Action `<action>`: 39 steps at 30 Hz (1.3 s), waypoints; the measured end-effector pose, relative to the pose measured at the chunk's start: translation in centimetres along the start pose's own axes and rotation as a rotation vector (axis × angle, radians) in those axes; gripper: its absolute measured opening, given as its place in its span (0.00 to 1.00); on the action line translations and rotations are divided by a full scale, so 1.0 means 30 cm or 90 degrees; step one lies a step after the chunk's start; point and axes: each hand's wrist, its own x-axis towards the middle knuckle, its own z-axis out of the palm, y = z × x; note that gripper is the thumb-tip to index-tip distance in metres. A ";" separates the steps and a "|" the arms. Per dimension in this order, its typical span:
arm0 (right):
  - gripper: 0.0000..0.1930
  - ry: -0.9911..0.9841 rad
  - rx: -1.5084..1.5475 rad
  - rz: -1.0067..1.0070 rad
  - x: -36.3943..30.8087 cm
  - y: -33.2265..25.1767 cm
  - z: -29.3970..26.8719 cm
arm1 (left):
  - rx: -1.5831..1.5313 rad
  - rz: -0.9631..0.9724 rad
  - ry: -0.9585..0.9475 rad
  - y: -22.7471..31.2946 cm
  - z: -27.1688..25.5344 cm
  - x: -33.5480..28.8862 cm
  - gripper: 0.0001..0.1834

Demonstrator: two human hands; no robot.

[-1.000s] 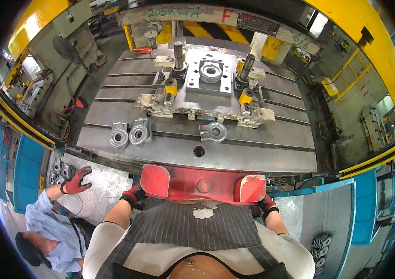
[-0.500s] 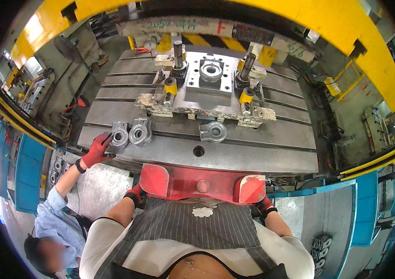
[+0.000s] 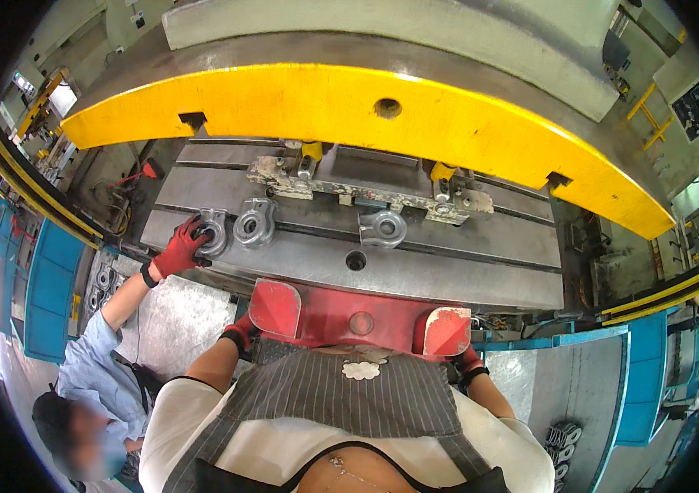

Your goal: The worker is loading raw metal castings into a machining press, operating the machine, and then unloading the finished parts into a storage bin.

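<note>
A red control stand (image 3: 341, 319) with rounded side guards is right in front of me. My left hand (image 3: 242, 330), in a red glove, is at its left guard, fingers tucked out of sight. At its right guard is my right hand (image 3: 468, 361), gloved likewise, with its fingers hidden too. Beyond the stand, a ring-shaped metal casting (image 3: 383, 229) lies flat on the press bed (image 3: 464, 267). Two more castings lie at the left: one alone (image 3: 254, 223), and an outer one (image 3: 215, 232) that a co-worker's red-gloved hand (image 3: 178, 251) grips.
The yellow press ram (image 3: 366, 103) spans the view above the lower die (image 3: 366, 189) and hides most of it. A co-worker in a light blue shirt (image 3: 103, 374) is at my left. Castings lie stacked at the lower right (image 3: 564, 448). Blue panels (image 3: 643, 370) flank the bed.
The yellow ram has come down over the die, covering the guide posts and the casting there. The co-worker's hand has closed on the outer left casting. My hands stay at the stand.
</note>
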 end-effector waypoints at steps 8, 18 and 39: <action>0.23 0.417 -0.581 -0.516 0.061 -0.074 0.007 | 0.122 -0.096 -0.135 0.474 -0.102 -0.137 0.26; 0.35 0.387 -0.975 -0.314 0.017 -0.405 0.452 | -0.059 0.424 0.003 1.648 0.199 0.102 0.24; 0.38 0.366 -0.941 -0.276 0.008 -0.467 0.481 | 0.557 0.227 0.386 2.187 0.616 0.746 0.59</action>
